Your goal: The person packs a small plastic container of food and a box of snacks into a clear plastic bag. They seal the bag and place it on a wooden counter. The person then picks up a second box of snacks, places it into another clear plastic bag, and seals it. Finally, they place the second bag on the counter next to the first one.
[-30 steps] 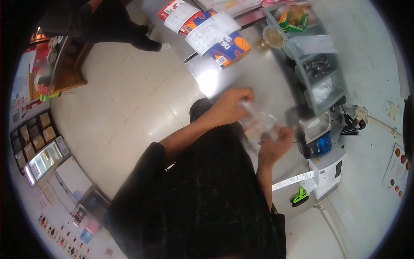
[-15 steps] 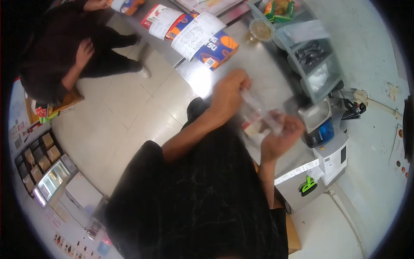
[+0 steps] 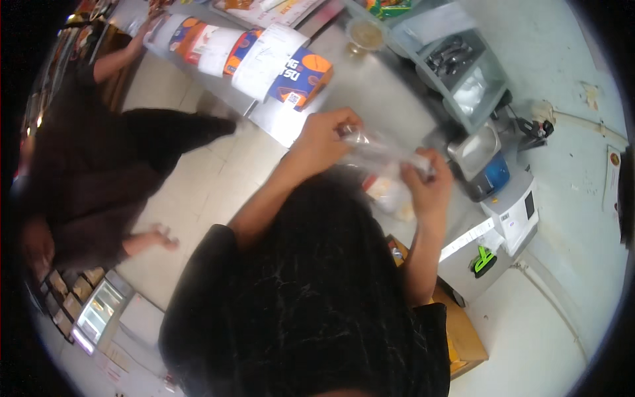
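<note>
Left hand and right hand pinch a clear bag at the metal counter beside tiled floor.

Two hands of your own: one left hand, one right hand. One clear bag. You have boxes, three at least; overlap prevents your exact count. One cup, one organizer, black pieces several, too bunched for you to tally. One tub, one printer, one paper strip, one green brush, one carton. Co-workers by you: at least one.
</note>
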The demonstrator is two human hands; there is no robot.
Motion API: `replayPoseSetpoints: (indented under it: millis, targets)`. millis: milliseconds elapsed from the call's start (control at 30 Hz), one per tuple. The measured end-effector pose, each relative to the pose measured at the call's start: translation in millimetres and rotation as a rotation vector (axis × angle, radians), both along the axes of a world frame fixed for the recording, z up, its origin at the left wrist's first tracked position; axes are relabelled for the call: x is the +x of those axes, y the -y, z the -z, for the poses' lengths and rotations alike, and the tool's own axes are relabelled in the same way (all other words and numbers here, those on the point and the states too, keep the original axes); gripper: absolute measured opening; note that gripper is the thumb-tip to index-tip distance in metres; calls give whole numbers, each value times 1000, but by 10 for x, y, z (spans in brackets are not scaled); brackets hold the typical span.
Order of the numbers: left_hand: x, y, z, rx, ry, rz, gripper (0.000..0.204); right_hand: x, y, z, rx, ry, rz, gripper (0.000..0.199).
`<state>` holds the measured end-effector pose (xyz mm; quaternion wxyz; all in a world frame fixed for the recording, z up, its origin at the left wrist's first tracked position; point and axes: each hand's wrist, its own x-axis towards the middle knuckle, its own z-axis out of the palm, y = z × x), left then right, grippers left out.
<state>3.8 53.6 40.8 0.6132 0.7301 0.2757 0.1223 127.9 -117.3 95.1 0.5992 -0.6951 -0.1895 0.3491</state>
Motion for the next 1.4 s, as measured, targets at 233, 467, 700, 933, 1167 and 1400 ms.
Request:
replayPoseSetpoints:
  millis: [233,467,700,933,1167,1400]
  targets:
    - [89,10,154,-1169,351,-52,21,-35,-131,243,-99,124,71,12]
    - [182,-35,430,-1390,182,84,22,51,-238,148,136,-432,514,10]
    - [392,-84,105,-1115,423,-144,23,127,-127,406,-57,-348,417,21]
    - [495,10,229,-106,-89,257,28,166,-109,451,-60,22,277,26]
    - [511,146,643,270,-8,219,53,243,-187,658,-651,640,-177,43]
    - [511,264,1462,581,-24,198,57,167,-417,1222,-803,623,-300,39]
